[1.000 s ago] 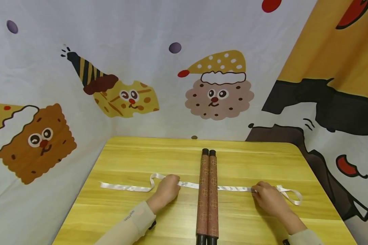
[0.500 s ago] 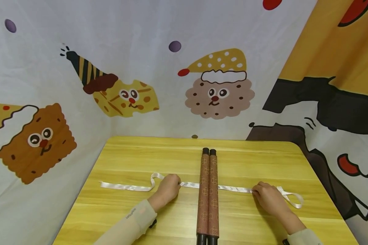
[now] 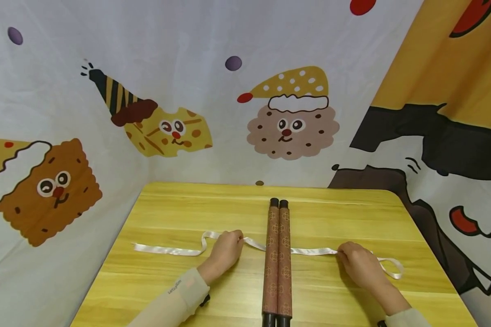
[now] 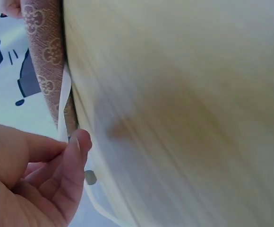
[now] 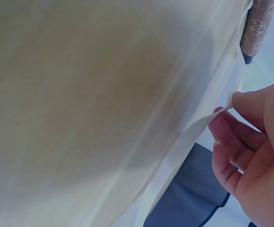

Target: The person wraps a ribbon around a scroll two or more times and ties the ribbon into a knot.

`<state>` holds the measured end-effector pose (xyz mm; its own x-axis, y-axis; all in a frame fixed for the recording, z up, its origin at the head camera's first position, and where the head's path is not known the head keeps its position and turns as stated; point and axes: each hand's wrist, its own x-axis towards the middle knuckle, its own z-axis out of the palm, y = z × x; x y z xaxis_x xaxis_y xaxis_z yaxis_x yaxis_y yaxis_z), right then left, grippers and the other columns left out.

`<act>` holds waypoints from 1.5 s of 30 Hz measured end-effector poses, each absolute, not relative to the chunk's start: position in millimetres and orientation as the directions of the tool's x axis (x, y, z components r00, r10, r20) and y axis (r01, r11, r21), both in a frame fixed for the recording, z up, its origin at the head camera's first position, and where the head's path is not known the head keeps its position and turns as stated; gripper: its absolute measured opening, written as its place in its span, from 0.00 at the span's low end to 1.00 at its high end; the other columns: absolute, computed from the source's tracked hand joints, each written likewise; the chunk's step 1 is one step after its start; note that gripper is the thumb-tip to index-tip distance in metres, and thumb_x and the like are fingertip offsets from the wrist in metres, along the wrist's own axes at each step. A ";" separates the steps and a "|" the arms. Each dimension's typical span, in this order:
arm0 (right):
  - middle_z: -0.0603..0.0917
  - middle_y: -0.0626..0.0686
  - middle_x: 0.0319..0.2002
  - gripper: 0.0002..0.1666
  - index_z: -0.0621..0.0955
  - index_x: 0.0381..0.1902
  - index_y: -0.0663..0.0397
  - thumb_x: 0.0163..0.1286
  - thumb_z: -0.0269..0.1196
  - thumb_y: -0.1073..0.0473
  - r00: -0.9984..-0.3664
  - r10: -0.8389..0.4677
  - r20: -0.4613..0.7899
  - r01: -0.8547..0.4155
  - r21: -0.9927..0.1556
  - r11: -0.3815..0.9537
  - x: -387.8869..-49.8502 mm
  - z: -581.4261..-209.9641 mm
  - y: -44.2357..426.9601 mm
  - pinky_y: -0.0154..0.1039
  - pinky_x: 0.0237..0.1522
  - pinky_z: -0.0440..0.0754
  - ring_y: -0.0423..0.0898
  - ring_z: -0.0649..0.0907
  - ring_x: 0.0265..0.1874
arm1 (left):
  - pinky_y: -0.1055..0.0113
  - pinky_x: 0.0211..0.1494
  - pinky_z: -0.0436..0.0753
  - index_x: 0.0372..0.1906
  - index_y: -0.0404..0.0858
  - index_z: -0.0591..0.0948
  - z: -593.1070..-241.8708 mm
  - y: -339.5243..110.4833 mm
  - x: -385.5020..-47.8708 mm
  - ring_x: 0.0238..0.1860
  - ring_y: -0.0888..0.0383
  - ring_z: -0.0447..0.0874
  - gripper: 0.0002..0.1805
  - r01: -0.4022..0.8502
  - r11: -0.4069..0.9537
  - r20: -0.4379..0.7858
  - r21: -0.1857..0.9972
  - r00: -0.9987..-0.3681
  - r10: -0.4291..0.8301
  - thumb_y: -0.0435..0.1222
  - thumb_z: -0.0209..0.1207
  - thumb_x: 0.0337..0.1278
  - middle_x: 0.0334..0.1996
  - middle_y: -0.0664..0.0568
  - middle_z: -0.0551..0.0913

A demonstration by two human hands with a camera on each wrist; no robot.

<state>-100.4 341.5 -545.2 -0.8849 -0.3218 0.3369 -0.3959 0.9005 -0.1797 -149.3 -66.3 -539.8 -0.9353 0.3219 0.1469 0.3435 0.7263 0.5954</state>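
Two brown rolls (image 3: 272,259) with a gold flower pattern and black end knobs, like a rolled-up scroll, lie side by side on the table. A white satin ribbon (image 3: 312,251) runs crosswise beneath them and comes out on both sides. To their left, my left hand (image 3: 226,250) pinches the ribbon between thumb and finger; the left wrist view shows the pinched ribbon (image 4: 64,101) rising beside the patterned roll (image 4: 47,52). On the other side, my right hand (image 3: 360,263) pinches it likewise, and the ribbon (image 5: 184,142) trails from those fingertips in the right wrist view.
The wood-grain table (image 3: 188,204) meets a white cartoon-printed cloth (image 3: 225,168) at its back and sides. One loose ribbon tail (image 3: 164,250) lies flat to the left; the other forms a loop (image 3: 396,268) beyond my right hand.
My left hand has shifted slightly right and up, and the ribbon between it and the rolls now slants and twists. The ribbon's right tail has shifted a little behind my right hand.
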 end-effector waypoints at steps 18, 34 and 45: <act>0.85 0.53 0.29 0.11 0.82 0.43 0.64 0.66 0.68 0.78 -0.836 -0.280 0.471 -0.464 -0.336 0.820 -106.3 -527.2 316.4 0.33 0.21 0.75 0.34 0.76 0.22 | 0.60 0.50 0.88 0.49 0.28 0.88 -524.9 -44.2 -146.2 0.48 0.47 0.91 0.09 0.269 0.429 0.206 0.862 -0.960 0.188 0.27 0.62 0.69 0.45 0.38 0.90; 0.89 0.55 0.40 0.17 0.87 0.43 0.64 0.55 0.75 0.79 -0.708 -0.296 0.642 -0.596 -0.318 0.737 -114.5 -502.6 280.1 0.30 0.37 0.85 0.49 0.89 0.35 | 0.67 0.47 0.86 0.43 0.28 0.90 -512.9 -10.4 -149.5 0.42 0.53 0.89 0.09 0.181 0.211 0.155 0.961 -0.979 0.133 0.23 0.63 0.62 0.42 0.37 0.90; 0.89 0.57 0.44 0.22 0.87 0.46 0.67 0.54 0.71 0.85 -0.645 -0.380 0.663 -0.700 -0.311 0.643 -122.3 -485.1 252.8 0.27 0.47 0.83 0.54 0.89 0.42 | 0.68 0.50 0.85 0.48 0.28 0.89 -505.7 11.9 -147.7 0.51 0.48 0.88 0.11 0.202 0.150 0.168 0.968 -0.962 0.216 0.22 0.61 0.66 0.48 0.39 0.89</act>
